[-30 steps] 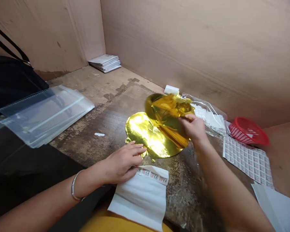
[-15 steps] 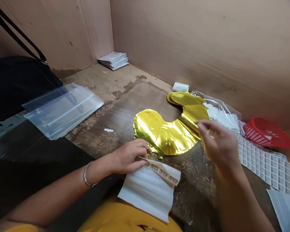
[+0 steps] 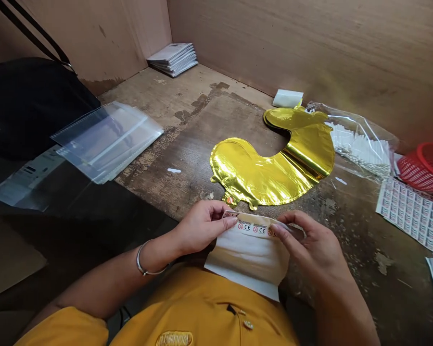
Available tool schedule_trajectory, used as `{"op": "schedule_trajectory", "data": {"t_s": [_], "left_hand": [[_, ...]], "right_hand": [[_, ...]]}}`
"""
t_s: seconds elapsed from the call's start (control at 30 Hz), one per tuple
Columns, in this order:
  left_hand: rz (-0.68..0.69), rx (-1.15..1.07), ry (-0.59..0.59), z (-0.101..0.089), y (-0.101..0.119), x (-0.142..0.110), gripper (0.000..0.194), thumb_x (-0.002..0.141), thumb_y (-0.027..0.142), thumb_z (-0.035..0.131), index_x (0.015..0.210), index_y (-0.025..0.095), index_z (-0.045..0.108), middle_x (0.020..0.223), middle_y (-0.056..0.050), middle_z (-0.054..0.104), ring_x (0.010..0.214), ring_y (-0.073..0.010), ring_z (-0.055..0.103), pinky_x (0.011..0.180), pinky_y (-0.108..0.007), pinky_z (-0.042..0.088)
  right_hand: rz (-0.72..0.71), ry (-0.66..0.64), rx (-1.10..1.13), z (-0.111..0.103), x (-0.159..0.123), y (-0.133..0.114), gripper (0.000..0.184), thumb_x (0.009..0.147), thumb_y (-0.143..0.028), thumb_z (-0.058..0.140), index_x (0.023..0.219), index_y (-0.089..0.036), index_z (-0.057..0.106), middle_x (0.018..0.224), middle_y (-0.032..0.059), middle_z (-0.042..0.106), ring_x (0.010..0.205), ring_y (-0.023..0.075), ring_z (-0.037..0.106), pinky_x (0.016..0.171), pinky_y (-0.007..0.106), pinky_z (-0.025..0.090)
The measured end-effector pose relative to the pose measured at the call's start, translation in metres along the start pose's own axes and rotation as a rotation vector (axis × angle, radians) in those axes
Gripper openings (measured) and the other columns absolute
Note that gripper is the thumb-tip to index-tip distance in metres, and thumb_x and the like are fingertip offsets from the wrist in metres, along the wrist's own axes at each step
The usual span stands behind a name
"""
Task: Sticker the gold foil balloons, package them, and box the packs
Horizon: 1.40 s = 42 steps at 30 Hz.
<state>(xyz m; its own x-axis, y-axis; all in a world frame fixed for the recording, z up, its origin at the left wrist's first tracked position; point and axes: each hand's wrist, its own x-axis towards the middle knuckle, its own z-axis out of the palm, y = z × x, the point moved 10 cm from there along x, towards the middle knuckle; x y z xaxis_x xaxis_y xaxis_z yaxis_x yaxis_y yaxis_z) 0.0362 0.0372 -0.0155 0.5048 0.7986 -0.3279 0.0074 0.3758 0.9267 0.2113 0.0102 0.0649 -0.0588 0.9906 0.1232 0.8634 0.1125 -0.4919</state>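
**—** What's closest to the camera?

**—** A yellow shirt (image 3: 202, 307) at the near edge of the worn wooden desk (image 3: 361, 240). Just above it, two hands meet over one white paper sheet (image 3: 247, 264): the left hand (image 3: 202, 228), with one metal bangle (image 3: 147, 262) at the wrist, and the right hand (image 3: 312, 242).

**—** Are they gripping it?

**—** Yes, both are closed in a pinch. The left fingers (image 3: 225, 222) and the right fingers (image 3: 279, 229) each hold one end of a printed strip (image 3: 254, 229) that runs along the sheet's top edge and carries CE marks.

**—** And just beyond the hands?

**—** One gold foil balloon (image 3: 267, 178) lies flat and folded over in the middle of the desk, its lower tab near the left fingers but not touching them.

**—** What's further out?

**—** Along the right edge are one sheet of printed labels (image 3: 414, 216) and one red plastic basket (image 3: 427, 168), cut off by the frame. Behind the balloon sit one clear bag of white sticks (image 3: 361, 142) and one white block (image 3: 287, 98). Toward the left edge lies a stack of clear plastic sleeves (image 3: 106, 142), and one stack of white papers (image 3: 172, 58) fills the far left corner against the wall (image 3: 310, 43).
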Motion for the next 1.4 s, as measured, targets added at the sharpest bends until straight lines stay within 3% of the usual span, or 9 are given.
{"op": "schedule_trajectory", "data": {"t_s": [0.1, 0.2, 0.27, 0.37, 0.53, 0.67, 0.83, 1.17, 1.4], "left_hand": [[-0.001, 0.034, 0.019, 0.0, -0.003, -0.003, 0.032, 0.077, 0.043, 0.062, 0.07, 0.013, 0.055, 0.065, 0.002, 0.049, 0.06, -0.0089, 0.041, 0.054, -0.021, 0.031], [0.021, 0.056, 0.032, 0.0, -0.001, -0.004, 0.032, 0.078, 0.043, 0.061, 0.07, 0.014, 0.053, 0.065, 0.002, 0.047, 0.06, -0.0095, 0.04, 0.054, -0.022, 0.03], [0.047, 0.103, 0.064, -0.004, 0.002, -0.005, 0.03, 0.079, 0.041, 0.06, 0.069, 0.014, 0.053, 0.065, 0.002, 0.047, 0.061, -0.0098, 0.039, 0.055, -0.022, 0.031], [0.068, 0.18, 0.087, -0.007, 0.005, -0.007, 0.029, 0.081, 0.039, 0.059, 0.068, 0.014, 0.054, 0.064, 0.002, 0.047, 0.061, -0.0099, 0.039, 0.055, -0.022, 0.03], [0.104, 0.203, 0.058, -0.001, 0.007, -0.008, 0.027, 0.082, 0.037, 0.058, 0.068, 0.014, 0.055, 0.065, 0.002, 0.049, 0.063, -0.011, 0.041, 0.057, -0.023, 0.032], [0.156, 0.199, 0.026, 0.006, 0.012, -0.011, 0.026, 0.084, 0.034, 0.055, 0.071, 0.012, 0.059, 0.069, -0.001, 0.054, 0.066, -0.0126, 0.046, 0.06, -0.025, 0.036], [0.18, 0.231, 0.002, 0.007, 0.014, -0.014, 0.025, 0.086, 0.032, 0.053, 0.073, 0.012, 0.062, 0.07, -0.001, 0.056, 0.067, -0.0127, 0.048, 0.06, -0.024, 0.037], [0.135, 0.088, -0.016, 0.008, 0.007, -0.014, 0.023, 0.087, 0.031, 0.056, 0.077, 0.011, 0.062, 0.073, -0.001, 0.056, 0.069, -0.0121, 0.048, 0.062, -0.023, 0.04], [0.089, 0.056, -0.021, 0.01, 0.002, -0.014, 0.022, 0.084, 0.031, 0.057, 0.074, 0.012, 0.06, 0.07, 0.0, 0.054, 0.066, -0.0112, 0.046, 0.06, -0.022, 0.038]], "right_hand": [[-0.229, 0.226, -0.183, -0.017, -0.001, -0.047, 0.012, 0.087, -0.029, 0.063, 0.095, -0.02, 0.067, 0.092, 0.0068, 0.071, 0.089, 0.0238, 0.063, 0.082, 0.039, 0.049], [-0.401, 0.157, -0.24, -0.005, -0.001, -0.085, 0.014, 0.089, -0.023, 0.061, 0.102, -0.019, 0.067, 0.096, 0.0064, 0.072, 0.092, 0.0234, 0.062, 0.087, 0.04, 0.047], [-0.414, 0.098, -0.338, -0.002, 0.0, -0.094, 0.016, 0.09, -0.024, 0.061, 0.104, -0.018, 0.066, 0.099, 0.0068, 0.072, 0.097, 0.0268, 0.062, 0.09, 0.044, 0.045], [-0.342, 0.169, -0.437, -0.018, -0.002, -0.096, 0.016, 0.09, -0.025, 0.061, 0.103, -0.016, 0.066, 0.099, 0.0093, 0.072, 0.1, 0.0312, 0.061, 0.093, 0.05, 0.041], [-0.427, 0.134, -0.231, -0.007, -0.007, -0.115, 0.014, 0.088, -0.015, 0.06, 0.102, -0.015, 0.064, 0.099, 0.009, 0.07, 0.093, 0.0234, 0.062, 0.088, 0.039, 0.048], [-0.342, 0.139, -0.098, 0.016, 0.001, -0.103, 0.014, 0.09, -0.02, 0.06, 0.102, -0.016, 0.065, 0.096, 0.0079, 0.07, 0.087, 0.0205, 0.064, 0.08, 0.035, 0.053], [-0.302, 0.156, 0.002, 0.021, 0.002, -0.09, 0.008, 0.088, -0.018, 0.063, 0.095, -0.019, 0.066, 0.09, 0.005, 0.071, 0.082, 0.0181, 0.065, 0.076, 0.033, 0.053], [-0.558, 0.287, -0.096, 0.018, -0.012, -0.103, 0.018, 0.081, -0.009, 0.068, 0.097, -0.018, 0.066, 0.092, 0.0057, 0.075, 0.083, 0.0202, 0.066, 0.077, 0.036, 0.046], [-0.633, 0.257, -0.127, 0.023, -0.015, -0.104, 0.017, 0.083, -0.011, 0.066, 0.098, -0.018, 0.063, 0.091, 0.0065, 0.074, 0.081, 0.0188, 0.066, 0.076, 0.034, 0.048]]}}
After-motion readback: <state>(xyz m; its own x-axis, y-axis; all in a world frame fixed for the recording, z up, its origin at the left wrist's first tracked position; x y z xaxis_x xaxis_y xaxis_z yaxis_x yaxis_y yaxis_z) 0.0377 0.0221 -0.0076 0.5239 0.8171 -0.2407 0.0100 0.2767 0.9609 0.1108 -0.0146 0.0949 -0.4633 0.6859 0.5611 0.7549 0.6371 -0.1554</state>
